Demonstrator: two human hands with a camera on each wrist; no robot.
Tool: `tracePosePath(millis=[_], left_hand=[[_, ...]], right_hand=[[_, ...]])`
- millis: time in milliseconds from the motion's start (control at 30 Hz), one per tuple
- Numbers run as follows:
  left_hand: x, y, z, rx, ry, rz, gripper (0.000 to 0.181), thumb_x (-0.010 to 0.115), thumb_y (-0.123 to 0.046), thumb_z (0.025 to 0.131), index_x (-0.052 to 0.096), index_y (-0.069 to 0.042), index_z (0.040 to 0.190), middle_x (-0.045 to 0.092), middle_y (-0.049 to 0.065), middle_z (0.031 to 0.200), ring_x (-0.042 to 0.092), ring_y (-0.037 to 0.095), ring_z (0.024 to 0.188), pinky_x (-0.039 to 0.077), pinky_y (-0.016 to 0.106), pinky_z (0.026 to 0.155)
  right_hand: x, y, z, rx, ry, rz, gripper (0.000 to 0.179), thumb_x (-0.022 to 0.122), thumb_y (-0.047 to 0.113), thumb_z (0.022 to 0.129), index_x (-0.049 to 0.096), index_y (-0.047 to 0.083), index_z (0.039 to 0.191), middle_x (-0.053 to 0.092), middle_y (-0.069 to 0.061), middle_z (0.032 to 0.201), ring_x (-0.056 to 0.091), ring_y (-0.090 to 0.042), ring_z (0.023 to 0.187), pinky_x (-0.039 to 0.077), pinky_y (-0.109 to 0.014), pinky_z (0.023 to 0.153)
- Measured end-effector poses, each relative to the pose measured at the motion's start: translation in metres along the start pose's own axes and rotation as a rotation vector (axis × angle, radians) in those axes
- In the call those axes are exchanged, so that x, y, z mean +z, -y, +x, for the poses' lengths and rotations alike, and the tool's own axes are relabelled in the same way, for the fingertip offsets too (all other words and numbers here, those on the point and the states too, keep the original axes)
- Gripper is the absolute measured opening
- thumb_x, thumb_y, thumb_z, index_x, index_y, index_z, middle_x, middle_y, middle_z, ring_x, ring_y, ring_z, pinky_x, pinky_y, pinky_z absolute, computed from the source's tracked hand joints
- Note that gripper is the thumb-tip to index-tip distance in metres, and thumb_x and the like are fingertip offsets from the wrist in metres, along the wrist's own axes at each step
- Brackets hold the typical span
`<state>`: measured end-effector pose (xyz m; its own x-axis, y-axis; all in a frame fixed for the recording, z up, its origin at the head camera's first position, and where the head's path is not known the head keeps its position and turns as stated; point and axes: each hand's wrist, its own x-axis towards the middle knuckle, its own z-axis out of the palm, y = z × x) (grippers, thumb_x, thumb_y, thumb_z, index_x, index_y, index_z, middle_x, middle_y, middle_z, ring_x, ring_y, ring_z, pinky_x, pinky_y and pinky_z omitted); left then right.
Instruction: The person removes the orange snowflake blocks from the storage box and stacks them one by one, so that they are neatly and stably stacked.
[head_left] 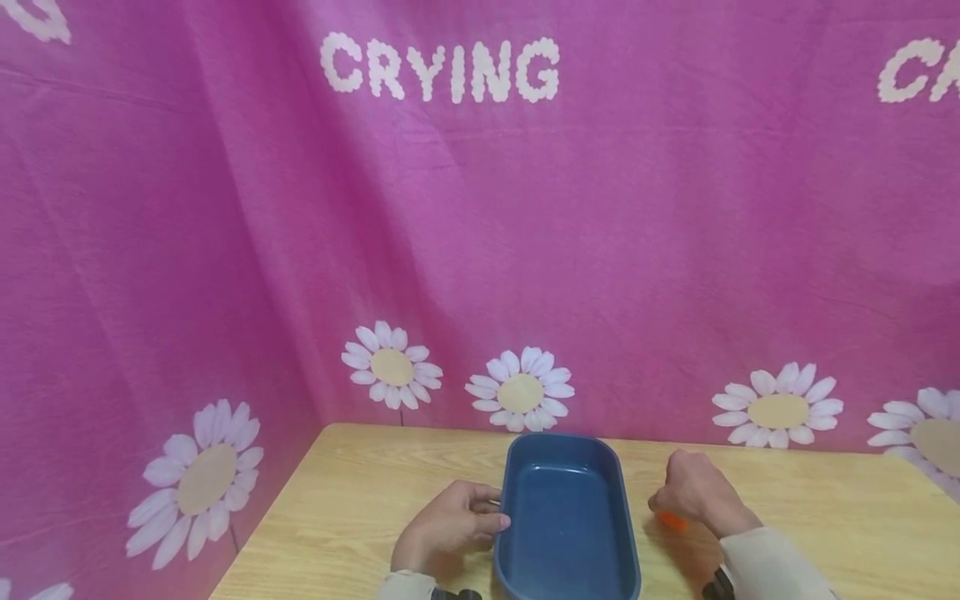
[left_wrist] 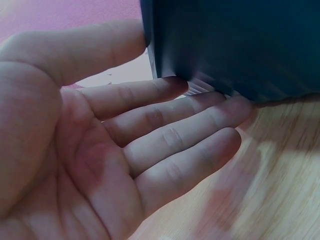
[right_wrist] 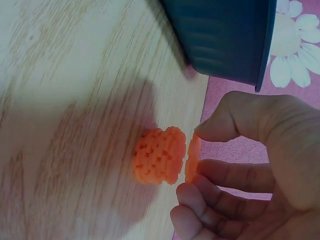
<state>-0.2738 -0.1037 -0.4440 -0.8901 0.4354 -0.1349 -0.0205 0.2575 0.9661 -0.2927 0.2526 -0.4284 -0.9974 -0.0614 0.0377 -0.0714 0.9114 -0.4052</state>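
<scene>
A dark blue rectangular tray [head_left: 566,525] with rounded corners lies on the table, its inside bare. At its left side my left hand [head_left: 453,525] touches the wall. In the left wrist view the fingers [left_wrist: 172,137] are nearly straight by the tray's underside, and the thumb meets its edge. To the right of the tray, my right hand [head_left: 697,492] pinches a thin orange notched disc [right_wrist: 192,157] between thumb and fingertips. Just below that disc stands a short stack of orange notched pieces [right_wrist: 159,156], with a narrow gap between them. The hand mostly covers the orange pieces in the head view.
The wooden table [head_left: 840,533] extends to both sides of the tray. A pink cloth [head_left: 600,250] with daisies and white lettering hangs behind the table and along its left side. Dark wrist devices [head_left: 720,583] sit at the cuffs of light sleeves.
</scene>
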Motion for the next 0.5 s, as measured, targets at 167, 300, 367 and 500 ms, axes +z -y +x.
tracePosePath(millis=[167,300,367,500], left_hand=[[0.0008,0.0011,0.0003,-0.012,-0.011,0.0,0.039,0.074,-0.006,0.089,0.065,0.001,0.127,0.072,0.011,0.107,0.071,0.026,0.092,0.059,0.047,0.083],[0.0011,0.0017,0.0011,0.005,-0.003,0.003,0.038,0.073,-0.005,0.09,0.065,0.002,0.126,0.072,0.011,0.105,0.071,0.026,0.092,0.059,0.046,0.082],[0.0017,0.0018,0.0012,0.015,-0.001,-0.002,0.037,0.072,-0.004,0.09,0.065,0.003,0.126,0.072,0.012,0.105,0.07,0.026,0.092,0.059,0.046,0.083],[0.0027,0.0022,0.0013,0.031,-0.003,-0.011,0.037,0.07,-0.001,0.09,0.064,0.005,0.126,0.072,0.014,0.105,0.07,0.028,0.094,0.058,0.047,0.084]], right_hand=[[0.0024,-0.0015,-0.0005,0.004,-0.006,-0.004,0.027,0.078,0.014,0.067,0.054,0.009,0.057,0.049,-0.003,0.055,0.047,-0.017,0.052,0.037,-0.029,0.048],[0.0028,-0.0018,-0.0011,0.016,0.003,0.001,0.026,0.077,0.014,0.068,0.054,0.009,0.059,0.05,-0.004,0.056,0.048,-0.017,0.052,0.038,-0.029,0.048],[0.0028,-0.002,-0.002,0.022,0.009,0.003,0.025,0.077,0.014,0.068,0.054,0.008,0.059,0.05,-0.003,0.056,0.048,-0.017,0.051,0.038,-0.029,0.048],[0.0018,-0.0014,-0.004,0.024,0.013,0.004,0.025,0.077,0.013,0.068,0.055,0.009,0.058,0.05,-0.003,0.056,0.047,-0.016,0.05,0.037,-0.028,0.047]])
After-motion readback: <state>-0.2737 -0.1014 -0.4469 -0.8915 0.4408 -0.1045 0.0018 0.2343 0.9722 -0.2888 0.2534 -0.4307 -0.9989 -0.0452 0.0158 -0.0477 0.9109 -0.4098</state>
